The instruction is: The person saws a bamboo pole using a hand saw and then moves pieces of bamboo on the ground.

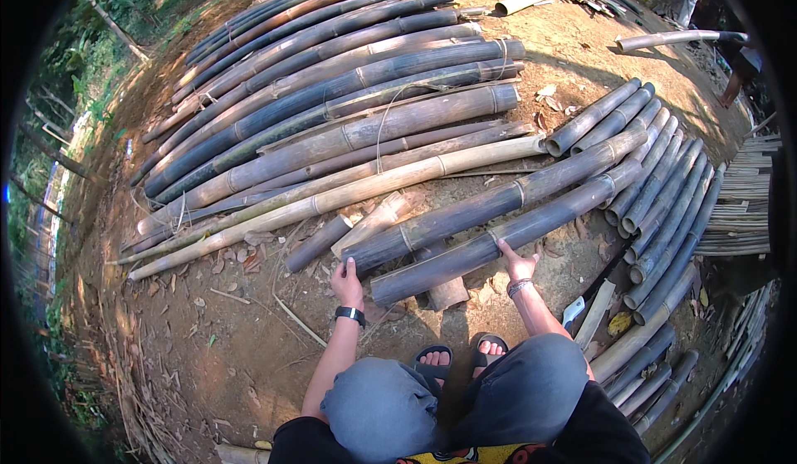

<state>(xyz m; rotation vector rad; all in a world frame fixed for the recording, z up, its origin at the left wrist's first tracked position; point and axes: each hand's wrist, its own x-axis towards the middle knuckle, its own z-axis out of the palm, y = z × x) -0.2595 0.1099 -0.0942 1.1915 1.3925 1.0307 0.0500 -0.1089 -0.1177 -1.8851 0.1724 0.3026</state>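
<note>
Two thick, dark bamboo poles lie side by side in front of me. My left hand [347,285], a dark band on its wrist, is at the near-left end of the far pole [465,207]. Its fingers are bent against that end; part of the hold is hidden. Around the middle of the near pole [440,269] my right hand [519,266] is closed, thumb on top and fingers partly hidden behind. Short bamboo pieces [448,294] lie under the poles' left ends, with another short dark piece [320,244] beside them.
Many long bamboo poles [332,90] lie in rows at the far left. Shorter bamboo lengths [664,190] are stacked at right, near a long-bladed knife [573,310] with a pale handle. A person's hand [730,90] shows at far right. My sandalled feet [433,360] are on leaf-strewn dirt.
</note>
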